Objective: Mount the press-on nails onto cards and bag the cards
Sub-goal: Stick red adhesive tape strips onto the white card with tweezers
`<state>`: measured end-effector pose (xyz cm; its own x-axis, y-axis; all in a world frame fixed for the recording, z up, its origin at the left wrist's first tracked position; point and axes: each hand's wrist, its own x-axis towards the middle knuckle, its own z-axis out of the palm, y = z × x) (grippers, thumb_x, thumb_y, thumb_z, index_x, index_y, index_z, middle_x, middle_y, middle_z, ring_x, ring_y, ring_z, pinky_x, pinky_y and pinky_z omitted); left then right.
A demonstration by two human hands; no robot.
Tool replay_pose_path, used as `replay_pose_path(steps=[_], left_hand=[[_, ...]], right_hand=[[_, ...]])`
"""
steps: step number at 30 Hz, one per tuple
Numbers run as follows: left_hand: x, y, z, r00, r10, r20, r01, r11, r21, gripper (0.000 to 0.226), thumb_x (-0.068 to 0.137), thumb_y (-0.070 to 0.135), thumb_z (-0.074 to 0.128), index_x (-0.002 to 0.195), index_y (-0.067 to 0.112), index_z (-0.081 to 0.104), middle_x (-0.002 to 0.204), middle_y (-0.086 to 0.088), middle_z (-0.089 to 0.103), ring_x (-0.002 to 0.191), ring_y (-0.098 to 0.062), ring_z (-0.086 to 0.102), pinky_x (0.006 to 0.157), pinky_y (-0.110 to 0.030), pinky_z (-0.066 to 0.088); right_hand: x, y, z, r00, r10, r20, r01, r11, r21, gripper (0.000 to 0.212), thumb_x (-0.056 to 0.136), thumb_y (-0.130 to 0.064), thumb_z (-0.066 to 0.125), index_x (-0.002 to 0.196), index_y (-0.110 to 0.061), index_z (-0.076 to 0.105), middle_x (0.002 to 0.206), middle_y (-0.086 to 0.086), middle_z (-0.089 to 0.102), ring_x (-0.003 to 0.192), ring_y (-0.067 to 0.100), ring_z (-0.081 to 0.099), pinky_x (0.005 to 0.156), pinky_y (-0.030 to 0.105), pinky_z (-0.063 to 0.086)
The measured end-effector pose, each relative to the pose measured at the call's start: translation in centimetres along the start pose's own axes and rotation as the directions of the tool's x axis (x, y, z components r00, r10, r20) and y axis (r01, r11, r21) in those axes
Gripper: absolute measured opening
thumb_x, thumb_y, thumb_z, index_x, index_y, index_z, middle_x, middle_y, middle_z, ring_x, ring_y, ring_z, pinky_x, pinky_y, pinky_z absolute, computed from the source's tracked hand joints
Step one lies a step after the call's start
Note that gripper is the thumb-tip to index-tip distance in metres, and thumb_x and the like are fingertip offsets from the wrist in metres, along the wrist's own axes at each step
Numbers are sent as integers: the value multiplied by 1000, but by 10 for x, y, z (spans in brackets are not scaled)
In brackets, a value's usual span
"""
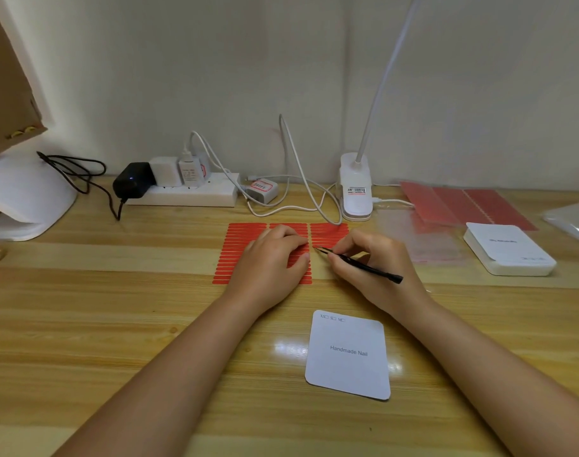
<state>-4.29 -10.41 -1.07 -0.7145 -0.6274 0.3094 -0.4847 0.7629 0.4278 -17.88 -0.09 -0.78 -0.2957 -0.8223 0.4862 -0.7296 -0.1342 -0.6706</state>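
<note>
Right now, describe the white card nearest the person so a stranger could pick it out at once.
On the wooden desk, look in front of the red sheet of adhesive strips that both hands work on. The white card lies flat and alone there, between the forearms. Unlike the stack of cards at far right, it is single and reads "Handmade Nail".

Soft even light, tabletop (pixel 116 324) glare, edges warped

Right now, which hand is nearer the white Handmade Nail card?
Right. The right hand, gripping black tweezers, is just beyond the card; the left hand rests on the red adhesive strip sheet, farther left.
</note>
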Motion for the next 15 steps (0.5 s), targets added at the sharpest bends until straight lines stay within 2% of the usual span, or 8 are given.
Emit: replay_pose_path(steps=[4, 9, 12, 15], left_hand=[[0, 0, 0, 1000, 0, 2, 0, 1000, 4, 36, 93, 29, 49, 128, 20, 54, 123, 7, 50, 116, -10, 40, 96, -24, 29], [0, 1, -1, 1000, -1, 1, 1, 1000, 3, 36, 93, 29, 49, 127, 20, 54, 123, 7, 50, 116, -10, 39, 97, -25, 29], [0, 0, -1, 1000, -1, -1, 1, 1000, 3, 36, 93, 29, 49, 127, 20, 54, 123, 7, 50, 116, -11, 40, 97, -25, 29], [0, 1, 0, 1000, -3, 1, 3, 1000, 9, 36, 93, 29, 49, 128, 20, 54, 123, 7, 50, 116, -11, 40, 96, -25, 29]], right_hand=[[0, 1, 1, 1000, -27, -11, 27, 999, -23, 7, 78, -2, 69, 73, -5, 66, 71, 0, 65, 73, 7, 59, 58, 13, 46], [0, 1, 1, 1000, 3, -24, -4, 1000, -13, 8, 79, -5, 69, 74, -6, 65, 70, -1, 65, 72, 6, 60, 59, 17, 46], [1, -1, 1, 999, 24, -29, -24, 1000, -10, 9, 79, -4, 69, 73, -8, 64, 68, -6, 63, 71, 5, 60, 60, 17, 46], [0, -3, 0, 998, 37, -47, -37, 999, 0, 14, 79, -3, 69, 72, -14, 63, 68, -16, 60, 73, 1, 60, 61, 9, 43]])
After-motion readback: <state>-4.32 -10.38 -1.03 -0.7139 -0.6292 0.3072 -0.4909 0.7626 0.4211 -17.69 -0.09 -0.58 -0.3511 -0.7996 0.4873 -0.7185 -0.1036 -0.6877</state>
